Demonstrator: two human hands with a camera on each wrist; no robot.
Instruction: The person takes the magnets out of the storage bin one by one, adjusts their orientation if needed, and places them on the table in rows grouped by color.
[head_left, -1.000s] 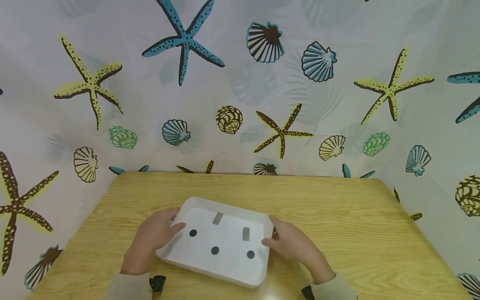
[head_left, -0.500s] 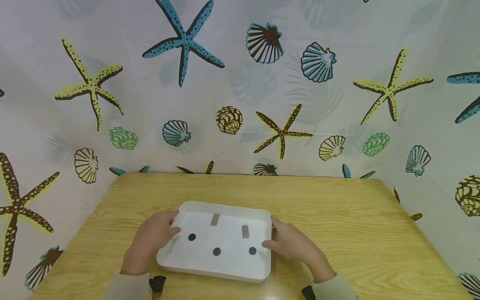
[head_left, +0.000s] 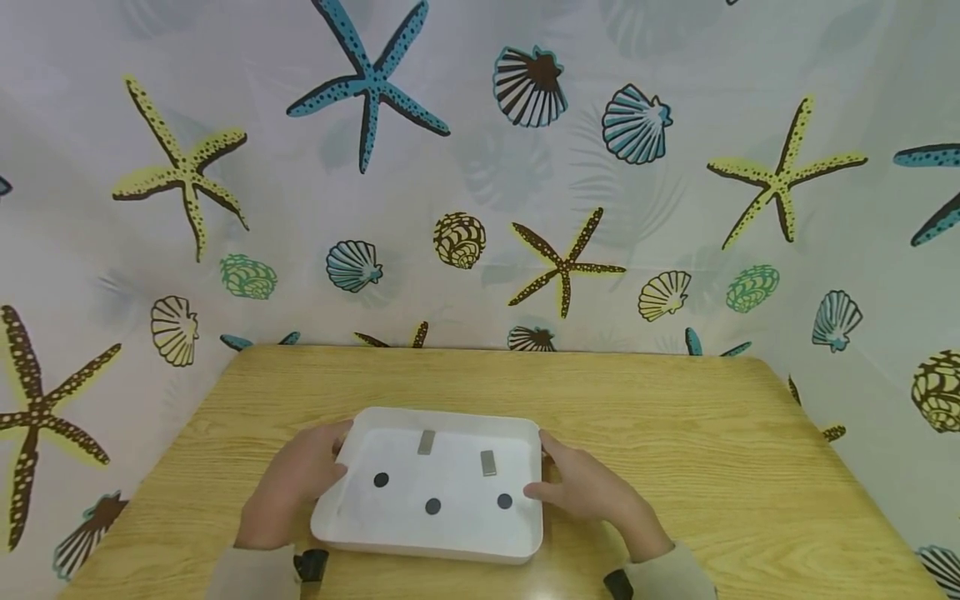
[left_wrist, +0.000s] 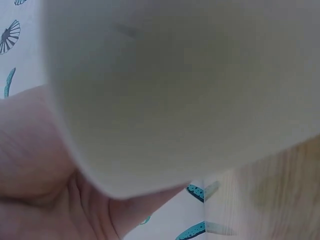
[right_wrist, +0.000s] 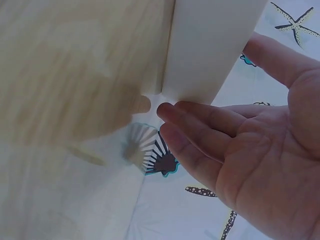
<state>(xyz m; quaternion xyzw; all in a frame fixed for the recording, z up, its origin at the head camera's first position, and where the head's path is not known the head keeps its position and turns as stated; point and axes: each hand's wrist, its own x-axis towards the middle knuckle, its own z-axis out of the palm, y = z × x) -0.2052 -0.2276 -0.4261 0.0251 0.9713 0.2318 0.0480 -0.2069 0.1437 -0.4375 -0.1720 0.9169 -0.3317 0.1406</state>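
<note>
A shallow white tray (head_left: 457, 529) stands near the front of the table, slightly left of centre. On its floor are several dark round discs (head_left: 432, 506) and two small grey rectangular pieces (head_left: 488, 462). My left hand (head_left: 303, 467) holds its left side, thumb over the rim and fingers outside; the left wrist view shows the tray hiding most fingertips. At the opposite side my right hand (head_left: 581, 483) has its thumb over the rim. In the right wrist view the fingers (right_wrist: 200, 132) are only slightly bent, with their tips at the outer wall.
The wood-grain table (head_left: 675, 450) extends beyond the tray on every side. A pale curtain (head_left: 480, 183) printed with starfish and shells hangs behind the table and along both sides. Dark wrist cameras (head_left: 311, 565) sit at the sleeves.
The tray has turned slightly counterclockwise, so its long sides lie straighter across the table. My left hand has shifted a little left; the right hand has hardly moved.
</note>
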